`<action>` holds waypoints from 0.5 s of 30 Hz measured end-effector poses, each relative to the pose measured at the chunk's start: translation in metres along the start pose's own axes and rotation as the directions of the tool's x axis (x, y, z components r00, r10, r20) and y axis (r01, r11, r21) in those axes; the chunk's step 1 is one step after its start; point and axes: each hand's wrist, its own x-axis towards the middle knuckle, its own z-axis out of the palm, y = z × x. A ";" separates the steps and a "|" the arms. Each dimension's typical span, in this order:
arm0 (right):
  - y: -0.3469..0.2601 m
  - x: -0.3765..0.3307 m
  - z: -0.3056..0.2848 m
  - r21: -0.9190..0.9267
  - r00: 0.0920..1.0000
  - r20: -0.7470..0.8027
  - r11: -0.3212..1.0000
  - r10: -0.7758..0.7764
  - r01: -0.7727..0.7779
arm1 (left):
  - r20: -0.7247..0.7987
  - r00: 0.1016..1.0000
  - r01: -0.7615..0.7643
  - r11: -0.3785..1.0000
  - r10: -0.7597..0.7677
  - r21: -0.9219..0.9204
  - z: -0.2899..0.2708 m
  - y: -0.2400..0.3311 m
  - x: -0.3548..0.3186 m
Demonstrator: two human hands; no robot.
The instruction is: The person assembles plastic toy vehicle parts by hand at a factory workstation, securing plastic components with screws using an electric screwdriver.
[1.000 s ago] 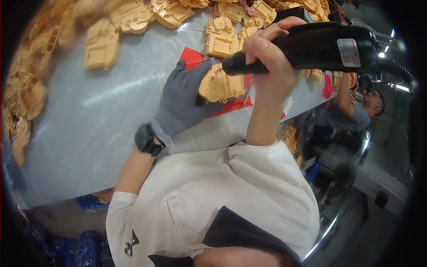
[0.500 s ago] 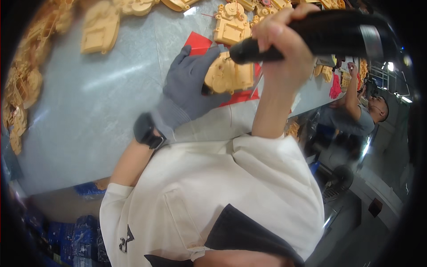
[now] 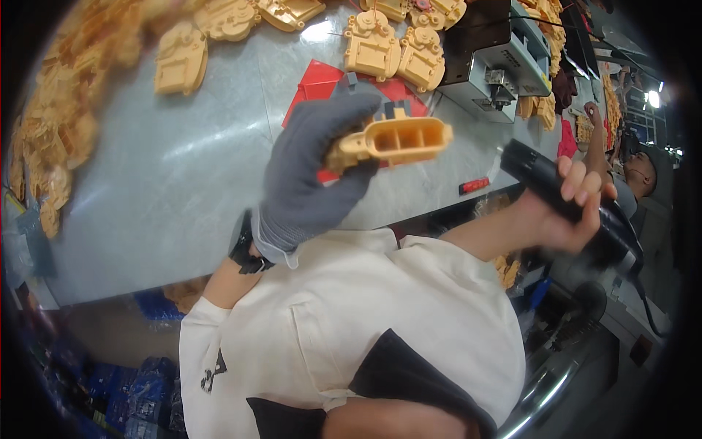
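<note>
My left hand (image 3: 303, 164), in a grey glove, is closed around a yellow plastic housing (image 3: 411, 154). The housing is lifted and turned on edge, so its open side with inner dividers shows. Beneath and behind it on the grey table lies a red fixture (image 3: 316, 82), partly covered by the glove. Off to the right, my bare right hand (image 3: 578, 212) grips a black electric screwdriver (image 3: 537, 174). Its tip points up and left, apart from the housing, and a cord trails from its rear end.
Several yellow housings (image 3: 371, 45) lie along the table's far side, with a heap of them (image 3: 62, 139) at the left. A metal control box (image 3: 493, 62) stands at the back right. A small red item (image 3: 474, 186) rests near the front edge. Another person (image 3: 640, 172) is at far right.
The screwdriver has come off the housing and swung right and down with my right hand. My left hand has raised the housing from the red fixture and tipped it on edge.
</note>
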 end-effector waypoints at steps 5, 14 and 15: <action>0.018 -0.018 0.001 -0.050 0.998 0.047 0.998 0.040 -0.038 | -0.062 0.966 -0.225 0.933 0.251 0.280 -0.012 0.003 0.008; 0.052 -0.029 -0.011 -0.208 0.994 0.069 0.976 0.085 -0.069 | -0.373 0.922 0.055 0.920 0.102 0.387 -0.059 0.024 -0.062; 0.050 -0.028 -0.008 -0.209 0.991 0.090 0.975 0.096 -0.076 | -0.563 0.823 0.167 0.918 0.072 0.361 -0.069 0.030 -0.091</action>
